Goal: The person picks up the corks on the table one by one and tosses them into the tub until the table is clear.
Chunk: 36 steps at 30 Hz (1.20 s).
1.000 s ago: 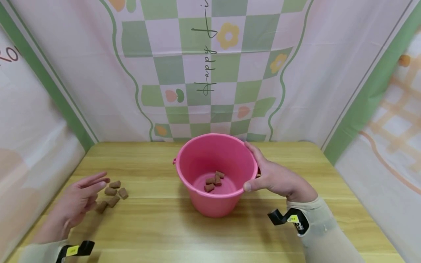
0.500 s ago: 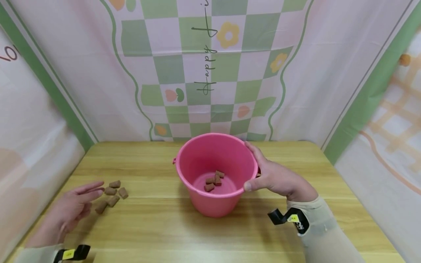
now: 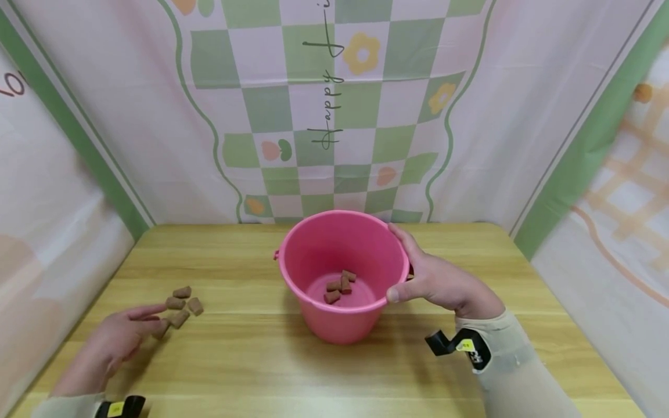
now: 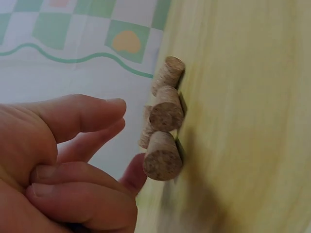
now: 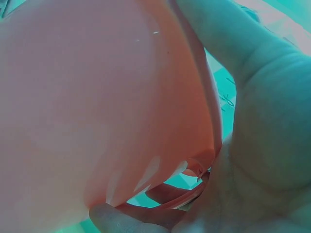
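Note:
A pink bucket [image 3: 340, 325] stands upright in the middle of the wooden table. My right hand [image 3: 444, 284] grips its right side, with the thumb at the rim; the right wrist view shows the bucket wall [image 5: 97, 107] close up, with fingers around the handle area. Several brown corks [image 3: 340, 287] lie on the bucket's floor. At the left, a loose group of corks [image 3: 179, 318] lies on the table. Beside the nearest cork is my left hand [image 3: 117, 337], thumb and forefinger spread apart, other fingers bent. In the left wrist view, a fingertip [image 4: 133, 172] appears near a cork [image 4: 163, 160].
The wooden table [image 3: 251, 360] meets a patterned cloth [image 3: 360, 104] at its back edge. More cloth hangs at the left and right sides. A black wrist camera mount [image 3: 460, 348] sits on the right sleeve, with another [image 3: 122, 408] on the left.
My left hand has moved down the view toward the nearest cork, partly covering it. The right hand and the bucket stay in place.

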Motion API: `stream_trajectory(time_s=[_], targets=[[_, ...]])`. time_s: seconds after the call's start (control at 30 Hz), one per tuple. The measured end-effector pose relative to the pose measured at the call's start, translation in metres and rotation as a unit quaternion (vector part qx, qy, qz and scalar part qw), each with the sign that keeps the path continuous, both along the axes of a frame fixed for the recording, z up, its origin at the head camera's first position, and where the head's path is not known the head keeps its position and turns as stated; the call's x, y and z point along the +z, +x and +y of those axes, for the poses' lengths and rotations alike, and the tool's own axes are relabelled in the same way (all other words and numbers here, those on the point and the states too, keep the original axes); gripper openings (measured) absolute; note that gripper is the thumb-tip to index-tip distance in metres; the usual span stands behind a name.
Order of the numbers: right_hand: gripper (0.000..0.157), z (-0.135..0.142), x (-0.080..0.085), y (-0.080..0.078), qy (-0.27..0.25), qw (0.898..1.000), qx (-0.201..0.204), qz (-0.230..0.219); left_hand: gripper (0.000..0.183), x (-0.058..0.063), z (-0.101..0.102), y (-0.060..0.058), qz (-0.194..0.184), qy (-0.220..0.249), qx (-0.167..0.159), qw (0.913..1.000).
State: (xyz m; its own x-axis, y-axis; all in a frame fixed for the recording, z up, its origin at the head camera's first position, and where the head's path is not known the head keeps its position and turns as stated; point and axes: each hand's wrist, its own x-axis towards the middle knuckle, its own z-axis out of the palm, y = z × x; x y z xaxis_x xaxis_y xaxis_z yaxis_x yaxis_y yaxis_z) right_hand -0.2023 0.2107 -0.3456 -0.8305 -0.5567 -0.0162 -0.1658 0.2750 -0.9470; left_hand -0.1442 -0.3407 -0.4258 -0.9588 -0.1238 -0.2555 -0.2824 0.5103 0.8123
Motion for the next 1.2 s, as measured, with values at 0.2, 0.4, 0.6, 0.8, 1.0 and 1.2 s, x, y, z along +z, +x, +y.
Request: stream_trajectory(time_s=[0.2,0.4,0.6,0.8,1.0,1.2], targets=[[0.119,-0.001,0.001,0.0,0.005,1.0,-0.001,0.002,0.063,-0.002,0.0,-0.001,-0.027,-0.05,-0.017,0.9982],[0.118,-0.001,0.001,0.0,0.009,1.0,-0.001,0.0,0.062,-0.008,-0.004,-0.005,-0.04,-0.09,-0.047,0.9941],[0.119,0.0,0.0,0.0,0.005,1.0,0.0,-0.002,0.059,-0.012,-0.006,-0.007,-0.036,-0.097,-0.045,0.9936],[0.119,0.0,0.0,0.0,0.003,1.0,0.002,0.0,0.058,-0.013,-0.007,-0.01,-0.043,-0.095,-0.037,0.9939],[0.119,0.0,0.0,0.0,0.005,1.0,0.001,0.0,0.073,-0.013,-0.008,-0.013,-0.042,-0.136,-0.038,0.9891],[0.119,0.0,0.0,0.0,0.002,1.0,-0.001,-0.006,0.06,-0.011,-0.004,-0.012,-0.017,-0.199,-0.049,0.9785]])
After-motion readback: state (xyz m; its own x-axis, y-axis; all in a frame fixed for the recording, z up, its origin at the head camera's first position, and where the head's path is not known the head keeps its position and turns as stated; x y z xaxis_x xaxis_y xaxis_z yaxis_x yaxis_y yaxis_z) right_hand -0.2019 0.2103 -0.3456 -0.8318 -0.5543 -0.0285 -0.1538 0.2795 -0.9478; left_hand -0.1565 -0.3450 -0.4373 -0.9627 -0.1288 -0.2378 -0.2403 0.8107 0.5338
